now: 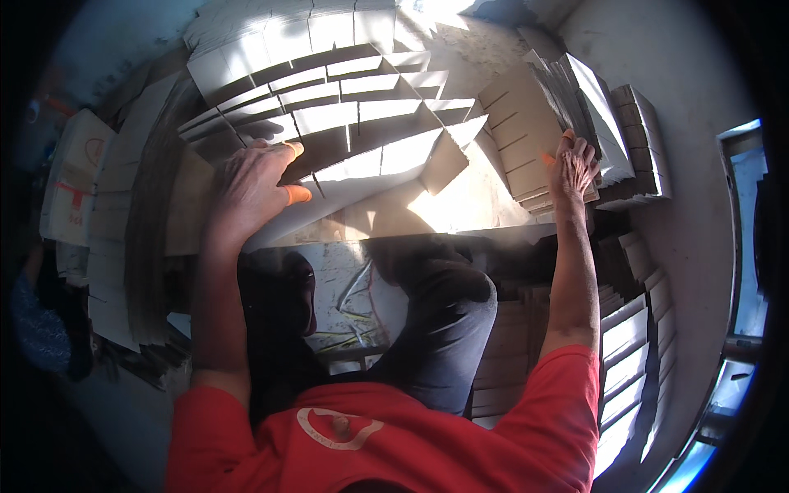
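A partly interlocked grid of cardboard dividers (353, 119) lies on the bench before me, its strips crossing at slots. At its near left corner is my left hand (253, 189), with orange covers on thumb and forefinger. These two are spread apart; the other fingers are partly hidden. On the right leans a stack of slotted cardboard sheets (518, 131). My right hand (573, 168) is at the stack's right edge, fingers curled over it and the orange-covered thumb against the front sheet. How many sheets it grips I cannot tell.
More cardboard stacks stand at the left (148, 181), back (279, 37) and far right (645, 140). Below the bench edge (394, 238), slotted sheets (629, 353) are piled beside my right leg. A white box (74, 177) sits at far left.
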Demonstrator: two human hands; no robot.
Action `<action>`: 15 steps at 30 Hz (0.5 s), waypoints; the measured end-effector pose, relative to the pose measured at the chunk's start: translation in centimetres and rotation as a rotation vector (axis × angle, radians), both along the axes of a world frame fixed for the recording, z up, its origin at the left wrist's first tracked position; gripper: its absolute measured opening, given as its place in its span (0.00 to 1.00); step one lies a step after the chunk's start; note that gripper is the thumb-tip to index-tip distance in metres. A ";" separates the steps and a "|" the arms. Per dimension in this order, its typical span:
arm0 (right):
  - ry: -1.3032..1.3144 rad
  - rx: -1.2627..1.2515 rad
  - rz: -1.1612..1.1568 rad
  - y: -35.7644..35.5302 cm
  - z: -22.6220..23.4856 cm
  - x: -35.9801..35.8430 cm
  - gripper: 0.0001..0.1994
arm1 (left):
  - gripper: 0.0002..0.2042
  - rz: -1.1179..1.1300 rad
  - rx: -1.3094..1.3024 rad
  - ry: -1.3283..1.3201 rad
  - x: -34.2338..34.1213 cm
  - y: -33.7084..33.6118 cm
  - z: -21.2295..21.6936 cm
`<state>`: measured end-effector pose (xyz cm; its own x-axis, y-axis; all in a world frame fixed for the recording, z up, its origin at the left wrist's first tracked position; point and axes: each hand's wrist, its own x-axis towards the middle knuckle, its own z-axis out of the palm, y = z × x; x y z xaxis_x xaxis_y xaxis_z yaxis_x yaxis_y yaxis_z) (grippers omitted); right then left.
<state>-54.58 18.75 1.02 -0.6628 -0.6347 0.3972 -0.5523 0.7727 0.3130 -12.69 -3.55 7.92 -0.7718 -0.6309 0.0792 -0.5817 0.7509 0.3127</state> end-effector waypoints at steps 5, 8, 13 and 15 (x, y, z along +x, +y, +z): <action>-0.048 -0.053 0.107 0.0 -0.2 -2.8 0.11 | 0.10 0.040 -0.022 0.012 0.0 -2.4 -3.6; -0.189 -0.201 0.094 -0.1 1.2 -3.4 0.13 | 0.11 0.029 -0.089 0.083 -0.2 -3.3 -3.7; -0.244 -0.311 0.011 -0.7 5.1 -0.5 0.16 | 0.13 0.083 0.187 0.172 -0.5 -4.2 -4.2; -0.165 -0.475 0.250 -1.2 7.8 0.9 0.15 | 0.14 0.060 0.299 0.176 -0.9 -4.2 -3.7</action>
